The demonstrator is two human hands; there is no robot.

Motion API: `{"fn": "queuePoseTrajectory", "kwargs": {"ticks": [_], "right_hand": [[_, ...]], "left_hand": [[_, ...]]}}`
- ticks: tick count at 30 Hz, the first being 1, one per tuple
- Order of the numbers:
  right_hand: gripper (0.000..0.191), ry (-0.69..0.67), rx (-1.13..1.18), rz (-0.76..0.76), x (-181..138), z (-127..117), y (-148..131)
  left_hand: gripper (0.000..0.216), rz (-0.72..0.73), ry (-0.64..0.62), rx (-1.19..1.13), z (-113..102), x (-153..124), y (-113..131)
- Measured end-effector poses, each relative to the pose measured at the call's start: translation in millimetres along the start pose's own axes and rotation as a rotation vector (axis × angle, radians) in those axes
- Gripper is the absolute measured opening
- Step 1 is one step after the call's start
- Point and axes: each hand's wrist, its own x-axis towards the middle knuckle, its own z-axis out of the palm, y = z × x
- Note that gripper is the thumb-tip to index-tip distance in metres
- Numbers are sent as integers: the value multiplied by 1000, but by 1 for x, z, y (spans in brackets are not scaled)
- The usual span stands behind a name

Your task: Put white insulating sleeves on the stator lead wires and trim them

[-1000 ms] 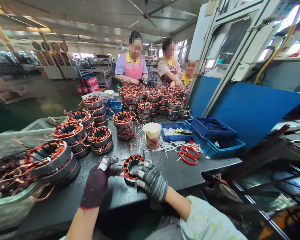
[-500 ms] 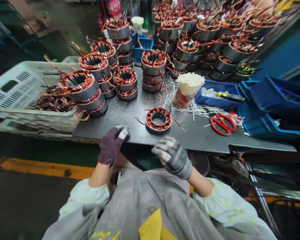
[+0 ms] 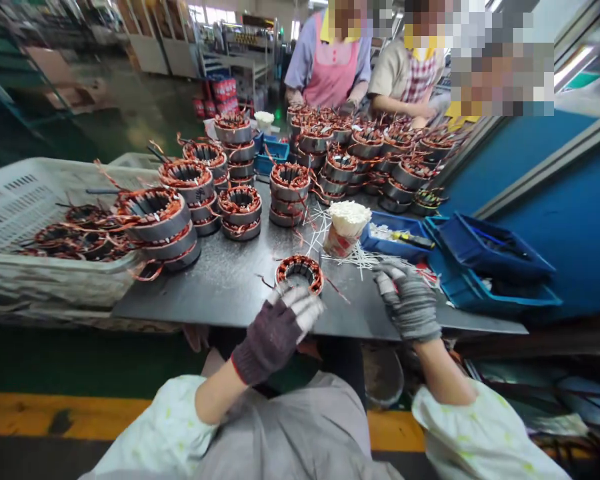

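Observation:
My left hand (image 3: pixel 280 327), in a dark maroon glove with white fingertips, reaches over the near rim of a low stator (image 3: pixel 286 272) wound with copper wire. Its fingers are stretched out, held together, and appear to be at or just above the rim. Over the right part of the table, my right hand (image 3: pixel 407 300) in a grey glove has its fingers curled downward. It covers the spot where red-handled scissors lay; the scissors are hidden, and I cannot see what its fingers hold. White sticks (image 3: pixel 363 259) lie scattered just beyond it.
Stacked stators (image 3: pixel 155 223) line the left, with more at the back. A white crate (image 3: pixel 80 267) holds more windings. A bundle of white sticks (image 3: pixel 347 220) stands beside a blue tray (image 3: pixel 405 250) holding a yellow cutter (image 3: pixel 413 240). Blue bins (image 3: pixel 500 260) sit right. Two co-workers (image 3: pixel 330 60) stand behind.
The view has tilted up, bringing co-workers into sight. My left hand has moved right to the low stator. My right hand has moved right and forward, over where the scissors lay.

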Motion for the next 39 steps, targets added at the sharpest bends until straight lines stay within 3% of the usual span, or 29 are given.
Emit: {"fn": "queuePoseTrajectory", "kwargs": {"ticks": [1, 3, 6, 11, 14, 17, 20, 24, 31, 34, 39], "right_hand": [[39, -47, 25, -20, 7, -5, -20], [38, -300, 2, -95, 19, -8, -58], [34, -494, -127, -160, 37, 2, -80], [30, -420, 8, -199, 49, 31, -43], [31, -323, 100, -240, 38, 30, -35], [35, -113, 171, -352, 29, 8, -54], [38, -205, 210, -545, 33, -8, -85], [34, -350, 224, -610, 44, 2, -104], [29, -126, 358, -608, 29, 18, -108], [25, -5, 430, -489, 28, 25, -93], [28, 348, 693, 286, 62, 44, -28]], "left_hand": [[42, -79, 6, 39, 5, 7, -4], [43, -207, -27, 55, 13, 17, -15], [36, -230, -121, -54, 17, 20, -38], [32, -162, -184, -224, 4, 13, -61], [38, -217, -136, -266, -1, 8, -60], [44, -332, -66, -276, 3, 4, -55], [48, -404, -31, -271, 9, 0, -52], [49, -420, -39, -257, 10, -1, -50], [31, -234, -157, -137, 4, 17, -55], [30, -187, -181, -46, 7, 26, -58], [29, -166, -145, 104, 8, 25, -43]]}}
